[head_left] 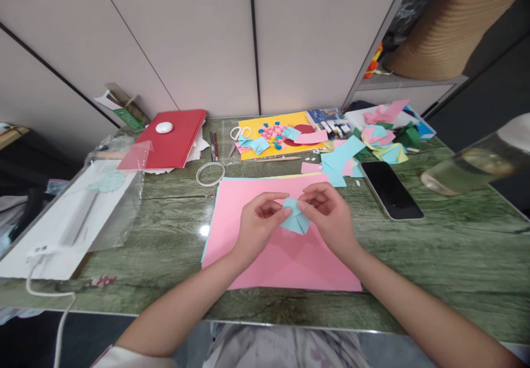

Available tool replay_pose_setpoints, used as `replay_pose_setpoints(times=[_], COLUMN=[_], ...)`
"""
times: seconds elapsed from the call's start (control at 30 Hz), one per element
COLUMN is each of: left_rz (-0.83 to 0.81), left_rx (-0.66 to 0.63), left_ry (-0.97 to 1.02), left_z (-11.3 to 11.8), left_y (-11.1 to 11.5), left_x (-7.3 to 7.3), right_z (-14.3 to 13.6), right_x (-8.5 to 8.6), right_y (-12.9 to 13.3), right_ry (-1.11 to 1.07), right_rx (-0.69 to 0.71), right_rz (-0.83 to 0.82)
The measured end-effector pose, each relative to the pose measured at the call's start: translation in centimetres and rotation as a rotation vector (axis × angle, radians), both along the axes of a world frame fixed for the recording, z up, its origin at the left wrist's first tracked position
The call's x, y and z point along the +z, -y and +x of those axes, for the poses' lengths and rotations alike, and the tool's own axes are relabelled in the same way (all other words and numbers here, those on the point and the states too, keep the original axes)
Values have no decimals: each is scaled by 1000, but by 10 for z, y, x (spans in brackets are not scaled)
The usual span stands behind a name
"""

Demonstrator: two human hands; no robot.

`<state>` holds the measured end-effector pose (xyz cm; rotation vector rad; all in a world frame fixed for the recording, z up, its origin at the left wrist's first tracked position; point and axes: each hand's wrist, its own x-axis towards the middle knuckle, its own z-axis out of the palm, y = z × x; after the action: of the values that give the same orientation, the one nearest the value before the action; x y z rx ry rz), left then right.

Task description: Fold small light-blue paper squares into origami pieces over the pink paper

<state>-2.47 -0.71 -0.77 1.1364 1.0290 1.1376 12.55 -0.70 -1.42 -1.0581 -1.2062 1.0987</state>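
light blue folded paper [296, 219] observed over the middle of the pink sheet [265, 257], my landmark; a shadow below it suggests it is held clear of the surface. its outline is nearly square, so the long axis is weak: it runs roughly from the sheet's far edge to its near edge, near end leaning right. one corner points at the near edge, a crease running down toward it. my left hand [260, 216] has thumb and index finger closed in a pinch on the paper's left side; my right hand [327, 213] pinches its upper right, other fingers loosely curled. containers: right of the pink sheet, past the phone [391, 190], a clear bottle [467, 164] holds pale liquid. far right beyond the sheet, a woven basket [451, 31] sits on a shelf [408, 83], clear plastic showing at its mouth. far left beyond the sheet, a green carton [130, 118] has its flaps raised; contents i cannot tell.
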Motion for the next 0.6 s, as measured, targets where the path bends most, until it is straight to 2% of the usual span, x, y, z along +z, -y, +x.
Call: replay_pose_setpoints(times=[0.6], left_rz=[3], left_rx=[3], left_ry=[11], left_z=[1], left_y=[0], left_x=[-2], right_z=[0], right_x=[-2], right_y=[0], right_ry=[-12], right_rx=[0], right_rz=[0])
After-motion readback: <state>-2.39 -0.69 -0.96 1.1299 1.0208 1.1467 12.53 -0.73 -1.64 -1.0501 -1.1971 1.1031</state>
